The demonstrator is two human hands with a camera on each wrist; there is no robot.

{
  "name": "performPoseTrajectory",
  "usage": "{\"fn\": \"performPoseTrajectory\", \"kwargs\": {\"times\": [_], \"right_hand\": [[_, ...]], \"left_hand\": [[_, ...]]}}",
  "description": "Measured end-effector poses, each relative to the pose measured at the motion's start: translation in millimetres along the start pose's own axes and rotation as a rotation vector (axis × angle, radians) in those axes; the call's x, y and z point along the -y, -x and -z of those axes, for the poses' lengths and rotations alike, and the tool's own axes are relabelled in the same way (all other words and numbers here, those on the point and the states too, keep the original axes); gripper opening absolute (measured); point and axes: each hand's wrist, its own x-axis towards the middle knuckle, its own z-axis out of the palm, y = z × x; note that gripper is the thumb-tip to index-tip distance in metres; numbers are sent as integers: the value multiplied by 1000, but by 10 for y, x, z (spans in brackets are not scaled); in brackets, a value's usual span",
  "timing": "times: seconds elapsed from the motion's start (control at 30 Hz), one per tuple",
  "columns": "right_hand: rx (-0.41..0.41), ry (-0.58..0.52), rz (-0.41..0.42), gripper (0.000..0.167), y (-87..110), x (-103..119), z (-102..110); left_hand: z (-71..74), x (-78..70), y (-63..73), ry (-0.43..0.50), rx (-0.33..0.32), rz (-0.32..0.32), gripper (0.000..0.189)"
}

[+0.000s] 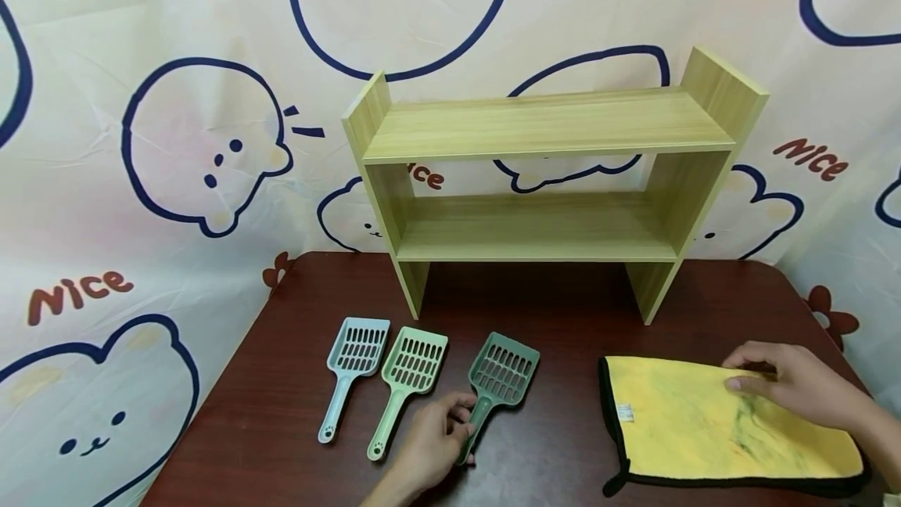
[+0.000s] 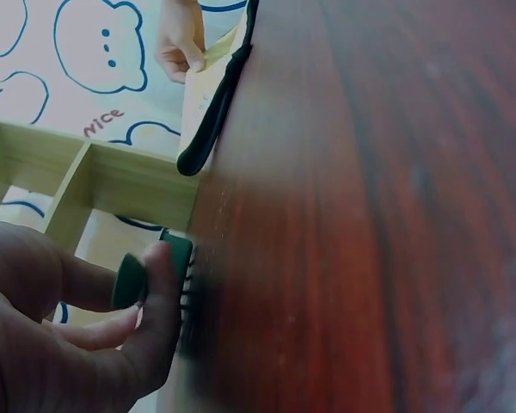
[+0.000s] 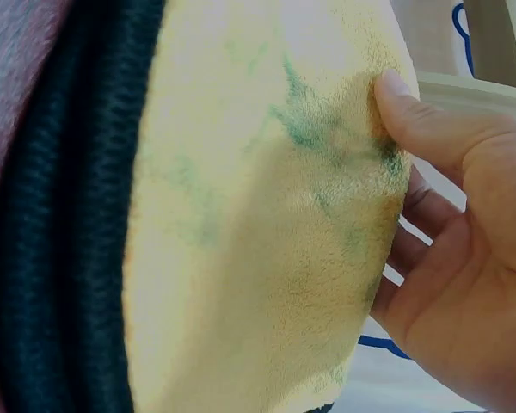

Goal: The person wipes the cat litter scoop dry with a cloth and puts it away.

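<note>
Three slotted litter scoops lie on the left half of the table: a light blue scoop [image 1: 339,382], a light green scoop [image 1: 398,393] and a dark green scoop [image 1: 501,370]. My left hand [image 1: 434,438] grips the dark green one by its handle, thumb and fingers on either side; the left wrist view shows the handle end [image 2: 130,282] between them. At the right lies a folded yellow cloth [image 1: 676,421] with black edging and greenish stains. My right hand [image 1: 798,383] pinches its far edge, the thumb [image 3: 406,107] on top and the other fingers behind.
A two-tier wooden shelf [image 1: 542,229] stands at the back of the dark red-brown table [image 1: 267,413]. Behind it hangs a cartoon-printed backdrop [image 1: 204,22]. Small white tag [image 1: 625,412] shows on the cloth's left side.
</note>
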Motion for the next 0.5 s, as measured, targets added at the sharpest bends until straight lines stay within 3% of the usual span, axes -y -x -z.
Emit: {"fn": "performPoseTrajectory", "kwargs": {"times": [0.3,0.5], "right_hand": [[-16,-110,3,17,54,83,68],[-1,-190,93,22,55,152,106]], "left_hand": [[28,-11,1,-156,-33,-63,30],[52,-8,17,-223,-58,-98,35]]}}
